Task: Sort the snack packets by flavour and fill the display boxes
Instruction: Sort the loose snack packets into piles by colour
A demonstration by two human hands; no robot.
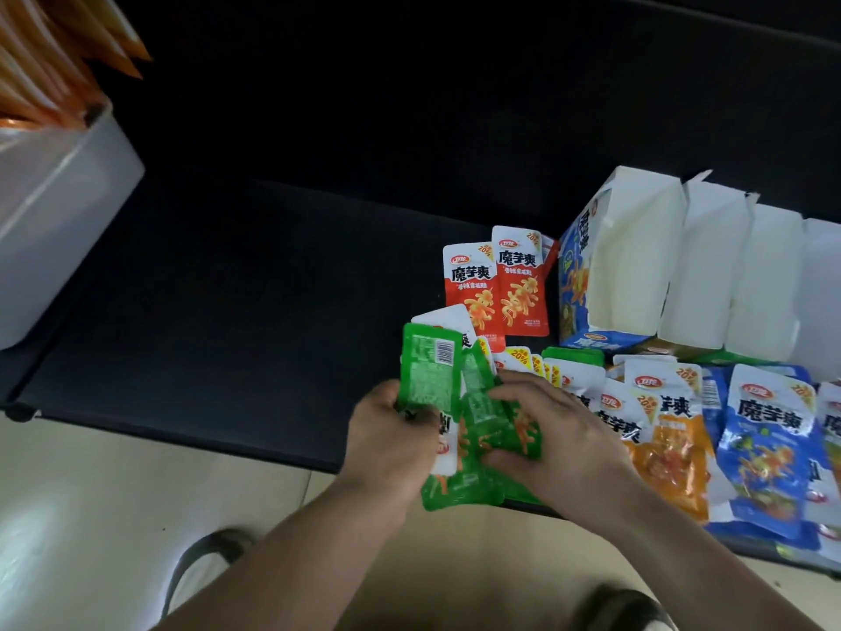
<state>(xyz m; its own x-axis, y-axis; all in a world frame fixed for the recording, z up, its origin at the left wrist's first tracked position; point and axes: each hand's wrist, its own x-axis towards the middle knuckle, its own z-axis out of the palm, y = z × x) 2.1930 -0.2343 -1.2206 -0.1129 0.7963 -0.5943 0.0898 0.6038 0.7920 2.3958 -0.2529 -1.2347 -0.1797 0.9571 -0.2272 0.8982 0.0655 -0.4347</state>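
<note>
Two hands bunch the glossy green foil snack packets (428, 380) at lower centre of the frame.
Left hand (391, 443) grips a fan of them, printed backs up, and right hand (559, 434) clasps more against it. Best to square the edges and turn every face one way, then carry the stack to the open white cardboard display boxes (630, 266) at right. Keep clear of the red foil packets (498, 284) just above and the orange packets (669, 453) and blue packets (769, 448) at lower right.
</note>
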